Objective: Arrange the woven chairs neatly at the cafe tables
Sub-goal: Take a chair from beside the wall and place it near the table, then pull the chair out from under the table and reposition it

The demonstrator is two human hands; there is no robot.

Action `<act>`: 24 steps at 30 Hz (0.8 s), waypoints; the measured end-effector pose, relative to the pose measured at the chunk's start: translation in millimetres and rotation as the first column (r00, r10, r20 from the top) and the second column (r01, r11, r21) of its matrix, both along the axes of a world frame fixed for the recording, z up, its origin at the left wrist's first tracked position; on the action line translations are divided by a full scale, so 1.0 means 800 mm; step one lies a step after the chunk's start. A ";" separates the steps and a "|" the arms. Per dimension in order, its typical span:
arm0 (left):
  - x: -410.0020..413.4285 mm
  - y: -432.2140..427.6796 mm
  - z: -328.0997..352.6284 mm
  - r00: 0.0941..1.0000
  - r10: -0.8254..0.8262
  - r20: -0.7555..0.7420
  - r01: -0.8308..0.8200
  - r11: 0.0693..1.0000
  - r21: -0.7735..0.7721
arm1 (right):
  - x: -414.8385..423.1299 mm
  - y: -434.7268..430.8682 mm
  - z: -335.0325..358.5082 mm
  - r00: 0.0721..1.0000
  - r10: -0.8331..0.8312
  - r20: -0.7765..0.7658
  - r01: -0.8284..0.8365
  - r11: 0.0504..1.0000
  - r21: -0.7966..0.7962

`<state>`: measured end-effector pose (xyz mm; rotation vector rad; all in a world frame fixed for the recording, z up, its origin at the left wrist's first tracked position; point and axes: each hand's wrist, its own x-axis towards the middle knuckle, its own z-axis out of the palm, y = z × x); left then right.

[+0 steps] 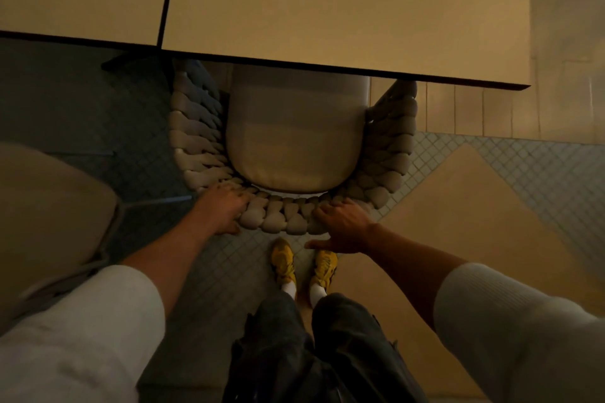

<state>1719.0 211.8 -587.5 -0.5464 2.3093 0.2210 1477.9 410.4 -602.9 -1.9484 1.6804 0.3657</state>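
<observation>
Both the left hand (226, 206) and right hand (343, 222) rest, fingers curled, on the woven chair (288, 219) backrest's top.

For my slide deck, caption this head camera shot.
Both hands grip a woven chair's back, its seat tucked partly under the table.

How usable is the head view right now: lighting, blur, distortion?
Head view: dim, warm yellowish cast; floor left of the woven chair lies in shadow. Wide-angle bending curves the table edge. Sleeves near the bottom corners are soft; the left hand and right hand on the backrest read clearly. No glare.
</observation>
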 end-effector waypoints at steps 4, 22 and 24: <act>0.009 0.016 -0.038 0.999 -0.028 0.026 0.029 0.998 -0.053 | 0.003 0.005 -0.016 0.999 -0.017 0.033 0.018 1.000 -0.007; 0.041 0.092 0.112 0.926 0.360 -0.116 -0.370 0.926 -0.077 | 0.036 -0.054 0.124 0.997 0.073 0.018 -0.075 0.987 0.145; 0.078 0.097 0.145 0.879 0.443 -0.176 -0.464 0.879 -0.106 | 0.052 -0.078 0.150 0.984 0.178 -0.025 -0.173 0.975 0.137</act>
